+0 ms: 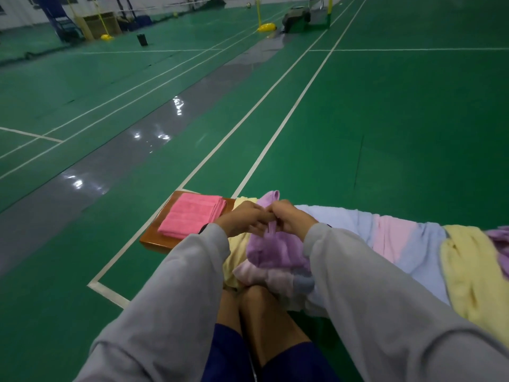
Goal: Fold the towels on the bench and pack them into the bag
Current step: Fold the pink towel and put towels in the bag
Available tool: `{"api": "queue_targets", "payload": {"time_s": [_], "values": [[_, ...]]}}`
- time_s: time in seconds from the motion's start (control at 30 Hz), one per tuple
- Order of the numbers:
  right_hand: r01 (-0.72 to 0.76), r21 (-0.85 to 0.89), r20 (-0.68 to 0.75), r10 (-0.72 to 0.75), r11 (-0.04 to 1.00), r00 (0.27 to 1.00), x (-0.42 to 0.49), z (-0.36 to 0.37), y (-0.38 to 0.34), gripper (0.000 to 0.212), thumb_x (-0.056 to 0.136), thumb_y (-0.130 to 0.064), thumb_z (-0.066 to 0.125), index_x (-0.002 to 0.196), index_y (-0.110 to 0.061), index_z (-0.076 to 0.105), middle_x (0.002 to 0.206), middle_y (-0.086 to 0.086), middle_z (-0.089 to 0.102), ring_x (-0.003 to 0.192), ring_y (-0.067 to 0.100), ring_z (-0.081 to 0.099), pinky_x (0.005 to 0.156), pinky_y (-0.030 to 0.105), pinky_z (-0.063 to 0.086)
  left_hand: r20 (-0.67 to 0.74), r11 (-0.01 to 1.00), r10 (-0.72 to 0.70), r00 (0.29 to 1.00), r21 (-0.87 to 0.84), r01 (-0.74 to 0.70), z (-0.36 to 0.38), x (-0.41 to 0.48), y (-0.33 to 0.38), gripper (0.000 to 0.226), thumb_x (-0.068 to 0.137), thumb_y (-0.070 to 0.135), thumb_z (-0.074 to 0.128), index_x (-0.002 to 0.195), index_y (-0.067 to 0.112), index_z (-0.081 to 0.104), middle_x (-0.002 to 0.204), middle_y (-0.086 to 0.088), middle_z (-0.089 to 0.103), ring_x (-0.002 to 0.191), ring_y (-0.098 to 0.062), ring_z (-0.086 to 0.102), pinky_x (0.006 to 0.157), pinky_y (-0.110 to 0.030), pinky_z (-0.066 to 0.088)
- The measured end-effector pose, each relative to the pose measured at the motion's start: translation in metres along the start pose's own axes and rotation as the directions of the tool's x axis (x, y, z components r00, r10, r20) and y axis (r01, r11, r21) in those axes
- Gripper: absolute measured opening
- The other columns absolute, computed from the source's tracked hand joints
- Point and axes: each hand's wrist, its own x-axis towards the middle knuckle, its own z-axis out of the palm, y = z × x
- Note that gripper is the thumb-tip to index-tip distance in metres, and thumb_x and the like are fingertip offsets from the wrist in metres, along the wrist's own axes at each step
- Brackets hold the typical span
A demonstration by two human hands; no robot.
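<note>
Both hands meet over the bench (pixel 153 239), knuckles nearly touching. Left hand (pixel 242 219) and right hand (pixel 292 217) each have fingers curled, pinching the upper edge of a purple towel (pixel 271 250); one corner pokes up above the fingers, the rest hangs bunched toward the knees. Folded pink towel (pixel 192 215) lies flat on the bench's left end, just beside the left hand. Pale yellow towel (pixel 237 248) lies under the left wrist. Large blue-and-pink towel (pixel 399 238) spreads rightward along the bench, with a crumpled yellow towel (pixel 473 274) on top of it. Green court floor (pixel 385 119) lies beyond.
</note>
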Motion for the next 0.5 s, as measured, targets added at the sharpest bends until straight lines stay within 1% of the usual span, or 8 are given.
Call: {"api": "queue_targets", "payload": {"time_s": [0.07, 0.1, 0.17, 0.23, 0.3, 0.4, 0.47, 0.5], "values": [[0.014, -0.058, -0.052, -0.017, 0.998, 0.998, 0.005, -0.017, 0.008, 0.032, 0.083, 0.000, 0.048, 0.113, 0.006, 0.057, 0.081, 0.015, 0.065, 0.071, 0.026, 0.068, 0.055, 0.032, 0.056, 0.003, 0.997, 0.010, 1.000, -0.079, -0.009, 0.004, 0.000, 0.001, 0.022, 0.094, 0.014, 0.069, 0.106, -0.004, 0.072, 0.093, -0.017, 0.075, 0.070, -0.026, 0.070, 0.061, -0.030, 0.057], [0.009, -0.098, -0.062, -0.015, 0.995, 0.998, 0.011, -0.025, 0.014, 0.037, 0.083, -0.007, 0.049, 0.117, 0.004, 0.056, 0.092, 0.017, 0.067, 0.080, 0.028, 0.070, 0.064, 0.036, 0.060, -0.058, 0.996, 0.011, 0.998, -0.086, -0.016, 0.005, 0.002, -0.002, 0.019, 0.094, 0.015, 0.069, 0.104, -0.001, 0.073, 0.090, -0.015, 0.073, 0.066, -0.025, 0.068, 0.059, -0.030, 0.055], [0.009, -0.204, -0.082, -0.026, 0.979, 0.996, 0.010, -0.039, 0.025, 0.040, 0.085, -0.020, 0.049, 0.118, 0.001, 0.056, 0.107, 0.018, 0.066, 0.095, 0.032, 0.068, 0.082, 0.043, 0.060, -0.234, 0.999, -0.003, 0.972, 0.032, 0.010, 0.004, 0.008, -0.015, 0.013, 0.093, 0.012, 0.067, 0.096, 0.000, 0.071, 0.083, -0.013, 0.066, 0.059, -0.021, 0.061, 0.055, -0.028, 0.049], [0.028, -0.286, -0.148, -0.073, 0.958, 0.986, -0.001, -0.052, 0.034, 0.034, 0.093, -0.025, 0.051, 0.117, -0.002, 0.057, 0.113, 0.015, 0.065, 0.103, 0.032, 0.064, 0.091, 0.041, 0.056, -0.323, 0.974, -0.034, 0.946, 0.201, 0.103, 0.005, 0.013, -0.029, 0.010, 0.092, 0.012, 0.066, 0.095, 0.003, 0.066, 0.086, -0.013, 0.064, 0.065, -0.022, 0.059, 0.058, -0.029, 0.047], [0.048, -0.364, -0.199, -0.127, 0.930, 0.972, -0.011, -0.065, 0.044, 0.034, 0.094, -0.026, 0.059, 0.123, -0.007, 0.059, 0.121, 0.013, 0.064, 0.112, 0.033, 0.062, 0.096, 0.038, 0.052, -0.318, 0.949, -0.117, 0.941, 0.243, 0.200, 0.007, 0.015, -0.040, 0.016, 0.092, 0.017, 0.066, 0.100, 0.004, 0.062, 0.093, -0.013, 0.065, 0.074, -0.026, 0.061, 0.064, -0.033, 0.052], [0.013, -0.494, -0.144, -0.096, 0.870, 0.985, -0.011, -0.079, 0.066, 0.048, 0.078, -0.027, 0.075, 0.120, -0.006, 0.064, 0.120, 0.013, 0.066, 0.112, 0.032, 0.063, 0.098, 0.040, 0.053, -0.202, 0.930, -0.254, 0.946, 0.218, 0.296, 0.013, 0.015, -0.046, 0.033, 0.097, 0.027, 0.067, 0.114, 0.000, 0.059, 0.106, -0.014, 0.067, 0.081, -0.028, 0.069, 0.066, -0.036, 0.060], [0.007, -0.474, -0.110, -0.068, 0.880, 0.992, -0.008, -0.085, 0.077, 0.061, 0.064, -0.035, 0.077, 0.118, -0.008, 0.065, 0.118, 0.013, 0.069, 0.109, 0.032, 0.065, 0.096, 0.044, 0.055, -0.125, 0.922, -0.291, 0.948, 0.228, 0.313, 0.018, 0.015, -0.044, 0.039, 0.099, 0.031, 0.065, 0.122, 0.000, 0.057, 0.110, -0.013, 0.067, 0.088, -0.029, 0.071, 0.063, -0.035, 0.060], [0.007, -0.439, -0.104, -0.059, 0.898, 0.993, -0.006, -0.087, 0.080, 0.064, 0.062, -0.039, 0.076, 0.118, -0.010, 0.065, 0.117, 0.011, 0.069, 0.108, 0.031, 0.066, 0.096, 0.045, 0.056, -0.113, 0.920, -0.297, 0.948, 0.231, 0.316, 0.022, 0.017, -0.044, 0.042, 0.099, 0.032, 0.065, 0.125, 0.000, 0.056, 0.113, -0.014, 0.066, 0.092, -0.031, 0.070, 0.065, -0.035, 0.061]]}}
